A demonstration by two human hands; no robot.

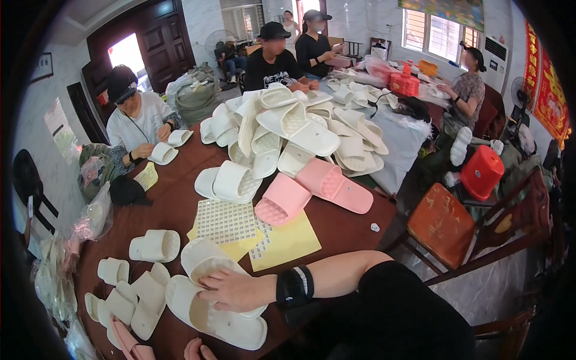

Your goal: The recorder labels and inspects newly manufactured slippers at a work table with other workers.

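My right hand (pixel 231 291) reaches across from the right and grips a pair of white slippers at the table's near edge. Its fingers bend over the inner edges, where the near slipper (pixel 237 330) and the far slipper (pixel 201 255) meet. Part of the far one is hidden under the hand. At the bottom edge only a few fingers of my left hand (pixel 198 350) show, apart and with nothing in them. Left of the pair lie several loose white slippers (pixel 147 300) and a pink slipper (pixel 129 342). Just beyond are sticker sheets (pixel 225 219) on yellow backing (pixel 288 243).
A tall heap of white slippers (pixel 300 129) stands on the brown table (pixel 174 210), with two pink slippers (pixel 330 183) at its near side. Across the table a person (pixel 138 114) handles white slippers. Other people sit farther back. A wooden chair (pixel 447 222) and red bucket (pixel 482 173) are at right.
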